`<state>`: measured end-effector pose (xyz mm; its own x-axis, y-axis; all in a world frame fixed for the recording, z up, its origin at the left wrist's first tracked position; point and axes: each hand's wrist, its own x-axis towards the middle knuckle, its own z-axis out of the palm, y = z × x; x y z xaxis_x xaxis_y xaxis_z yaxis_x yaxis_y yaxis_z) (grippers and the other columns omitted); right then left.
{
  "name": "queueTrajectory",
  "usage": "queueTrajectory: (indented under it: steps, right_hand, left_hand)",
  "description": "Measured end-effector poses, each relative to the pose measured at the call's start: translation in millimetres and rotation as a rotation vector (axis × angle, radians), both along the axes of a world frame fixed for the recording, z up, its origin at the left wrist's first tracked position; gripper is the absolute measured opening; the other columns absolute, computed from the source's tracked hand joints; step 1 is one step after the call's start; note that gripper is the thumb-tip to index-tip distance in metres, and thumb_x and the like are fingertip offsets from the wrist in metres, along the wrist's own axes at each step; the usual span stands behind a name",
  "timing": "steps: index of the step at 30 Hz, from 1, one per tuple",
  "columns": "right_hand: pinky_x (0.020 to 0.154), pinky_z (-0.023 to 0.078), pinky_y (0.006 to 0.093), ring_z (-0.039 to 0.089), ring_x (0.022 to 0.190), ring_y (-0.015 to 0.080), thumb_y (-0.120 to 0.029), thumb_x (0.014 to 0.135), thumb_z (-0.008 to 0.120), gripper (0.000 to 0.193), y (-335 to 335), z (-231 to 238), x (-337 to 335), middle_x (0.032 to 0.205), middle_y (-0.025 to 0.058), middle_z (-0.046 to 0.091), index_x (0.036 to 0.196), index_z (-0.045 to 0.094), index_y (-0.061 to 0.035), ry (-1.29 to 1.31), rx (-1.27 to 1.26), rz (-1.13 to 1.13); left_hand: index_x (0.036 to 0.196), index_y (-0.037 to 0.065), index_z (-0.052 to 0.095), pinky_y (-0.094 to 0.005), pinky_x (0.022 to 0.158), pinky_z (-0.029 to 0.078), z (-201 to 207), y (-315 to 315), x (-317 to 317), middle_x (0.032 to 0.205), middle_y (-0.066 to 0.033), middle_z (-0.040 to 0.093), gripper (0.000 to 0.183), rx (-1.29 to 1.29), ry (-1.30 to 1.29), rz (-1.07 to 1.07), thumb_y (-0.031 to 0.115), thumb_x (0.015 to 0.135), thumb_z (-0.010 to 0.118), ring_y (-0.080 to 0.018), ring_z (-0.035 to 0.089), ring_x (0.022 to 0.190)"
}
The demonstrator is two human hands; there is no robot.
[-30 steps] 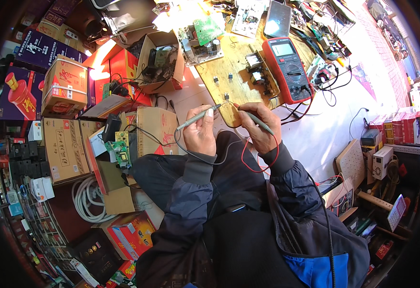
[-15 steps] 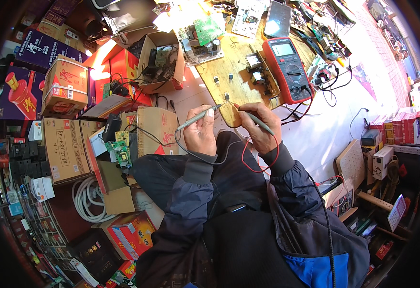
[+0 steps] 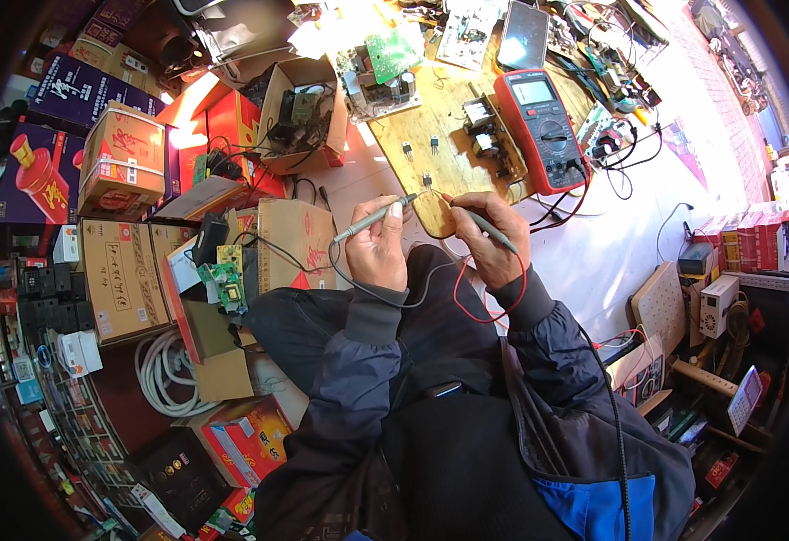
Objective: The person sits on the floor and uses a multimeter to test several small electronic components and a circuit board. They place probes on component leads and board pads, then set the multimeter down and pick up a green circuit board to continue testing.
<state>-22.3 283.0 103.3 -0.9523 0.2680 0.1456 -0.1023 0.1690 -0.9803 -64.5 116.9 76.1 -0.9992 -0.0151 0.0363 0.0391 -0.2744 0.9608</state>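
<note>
In my left hand (image 3: 378, 248) is a grey test probe (image 3: 364, 222) with a black lead, pinched near its front and pointing up to the right. My right hand (image 3: 492, 240) grips a second grey test probe (image 3: 495, 233), on a red lead, pointing up to the left. Both tips are close to a small black three-legged transistor (image 3: 427, 179) at the near edge of the wooden board (image 3: 432, 213). Whether either tip touches its legs, I cannot tell. Two similar transistors (image 3: 434, 142) lie farther up the board. A red multimeter (image 3: 539, 133) rests at the board's right, its leads plugged in.
Beside the multimeter stands a part with a metal heatsink (image 3: 493, 140). Circuit boards (image 3: 391, 59) and a phone (image 3: 522, 36) lie at the far end. Cardboard boxes (image 3: 297, 239) crowd the left, one holding black adapters (image 3: 302, 117). Shelves of parts line the right.
</note>
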Motion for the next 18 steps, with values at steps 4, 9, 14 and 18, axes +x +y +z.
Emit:
queueTrajectory:
  steps: [4,9,14,18]
  right_hand:
    - [0.070,0.055,0.0239,0.069,0.078,0.0098,-0.006,0.099,0.068,0.016,2.4,-2.0,-0.3,0.091,0.0078,0.074,0.111,0.069,0.0041,0.004,0.027,0.014]
    - [0.070,0.055,0.0234,0.068,0.077,0.0094,-0.006,0.099,0.068,0.015,3.1,-4.6,-0.1,0.091,0.0077,0.074,0.111,0.069,0.0041,0.016,0.013,0.018]
    - [0.069,0.055,0.0237,0.068,0.077,0.0097,-0.006,0.099,0.069,0.015,2.2,-4.7,-0.4,0.090,0.0077,0.074,0.111,0.069,0.0040,0.011,0.002,0.005]
    - [0.070,0.055,0.0243,0.069,0.077,0.0104,-0.006,0.099,0.069,0.016,2.5,-4.5,0.0,0.090,0.0082,0.074,0.111,0.069,0.0042,0.000,0.017,0.002]
  left_hand:
    - [0.114,-0.004,0.060,-0.0360,0.098,0.059,0.3,0.2,0.1,0.109,-0.0147,0.070,0.015,-0.005,0.005,0.002,0.008,0.105,0.062,-0.0220,0.072,0.103]
    - [0.114,-0.004,0.060,-0.0354,0.098,0.059,0.2,-0.1,0.3,0.109,-0.0143,0.070,0.015,-0.002,0.009,-0.006,0.009,0.105,0.062,-0.0213,0.072,0.103]
    - [0.114,-0.004,0.060,-0.0355,0.098,0.059,-2.6,-1.3,-1.0,0.109,-0.0143,0.070,0.016,-0.038,0.015,0.001,0.009,0.105,0.062,-0.0215,0.072,0.103]
    - [0.114,-0.004,0.060,-0.0356,0.098,0.058,-2.4,-1.7,-0.6,0.110,-0.0144,0.070,0.016,-0.062,0.016,-0.001,0.009,0.105,0.062,-0.0217,0.072,0.103]
